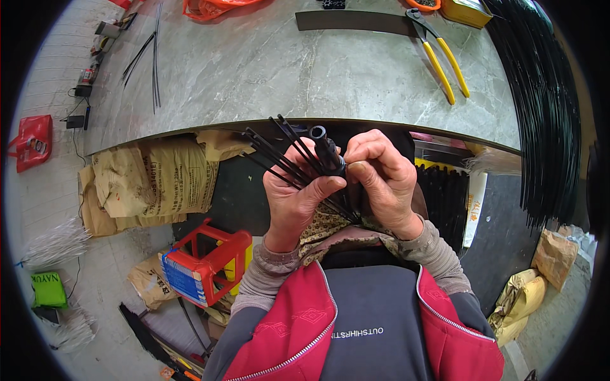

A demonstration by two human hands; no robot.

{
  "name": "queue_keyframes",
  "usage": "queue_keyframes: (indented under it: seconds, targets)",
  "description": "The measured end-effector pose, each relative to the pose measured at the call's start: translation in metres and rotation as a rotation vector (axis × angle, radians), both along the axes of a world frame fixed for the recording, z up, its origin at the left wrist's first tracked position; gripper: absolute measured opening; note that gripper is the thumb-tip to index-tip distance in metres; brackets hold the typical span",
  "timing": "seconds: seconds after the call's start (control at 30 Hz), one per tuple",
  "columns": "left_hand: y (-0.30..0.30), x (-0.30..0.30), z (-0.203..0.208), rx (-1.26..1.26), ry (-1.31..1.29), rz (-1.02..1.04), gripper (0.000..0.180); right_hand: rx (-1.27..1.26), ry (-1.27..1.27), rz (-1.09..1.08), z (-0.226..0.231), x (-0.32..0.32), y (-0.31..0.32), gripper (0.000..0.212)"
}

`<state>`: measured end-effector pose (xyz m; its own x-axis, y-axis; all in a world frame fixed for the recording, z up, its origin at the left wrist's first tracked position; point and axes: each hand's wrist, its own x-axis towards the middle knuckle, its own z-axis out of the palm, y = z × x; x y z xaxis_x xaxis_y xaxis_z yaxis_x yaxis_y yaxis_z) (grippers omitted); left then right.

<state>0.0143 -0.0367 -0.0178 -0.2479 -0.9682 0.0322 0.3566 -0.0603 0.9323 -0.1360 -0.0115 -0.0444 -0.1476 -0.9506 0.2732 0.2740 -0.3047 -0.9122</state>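
Note:
My left hand [292,193] is closed around a loose bundle of thin black rods [276,155], whose tips fan out up and to the left. Beside the rods stands a short hollow black tube [325,149], its round open end facing up. The left thumb presses near the tube's lower part. From the other side my right hand [384,181] comes in with thumb and forefinger pinched together against the tube. Whatever lies between those fingertips is hidden. Both hands are above my lap, just in front of the table edge.
On the grey marbled table [241,70] lie yellow-handled pliers [440,57], a dark flat strip [356,21] and a few thin black rods [155,63]. Long black rods [540,108] hang over its right side. Below left are paper sacks [159,181] and a red stool [213,260].

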Motion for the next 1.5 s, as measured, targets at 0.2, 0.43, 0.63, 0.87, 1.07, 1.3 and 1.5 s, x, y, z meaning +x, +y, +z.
queue_keyframes:
  seconds: [0.2, 0.43, 0.63, 0.87, 1.07, 1.3, 1.5]
  targets:
    - [-0.002, 0.0, 0.003, -0.007, -0.073, 0.027, 0.031, -0.129, 0.168, -0.067, -0.001, -0.002, -0.01, 0.011]
    - [-0.007, 0.001, -0.001, -0.003, -0.012, -0.021, 0.027, 0.3, -0.347, 0.257, 0.018, -0.018, -0.015, 0.029]
    - [-0.003, 0.003, 0.003, -0.036, -0.045, -0.014, 0.03, 0.253, -0.285, 0.465, 0.023, -0.031, -0.022, 0.031]
    - [-0.011, 0.007, -0.002, 0.067, 0.038, -0.119, 0.026, 0.204, 0.543, -0.299, 0.046, -0.102, -0.058, 0.013]
    - [-0.019, 0.001, -0.005, 0.049, 0.03, -0.111, 0.029, 0.111, 1.544, -0.845, 0.015, -0.159, -0.1, 0.057]
    - [-0.019, 0.011, -0.012, 0.009, 0.104, -0.164, 0.031, 0.235, 1.6, -0.712, 0.006, -0.161, -0.109, 0.045]
    - [-0.021, 0.021, -0.014, 0.047, 0.112, -0.157, 0.031, 0.452, 0.065, 0.166, 0.071, -0.141, -0.035, 0.052]
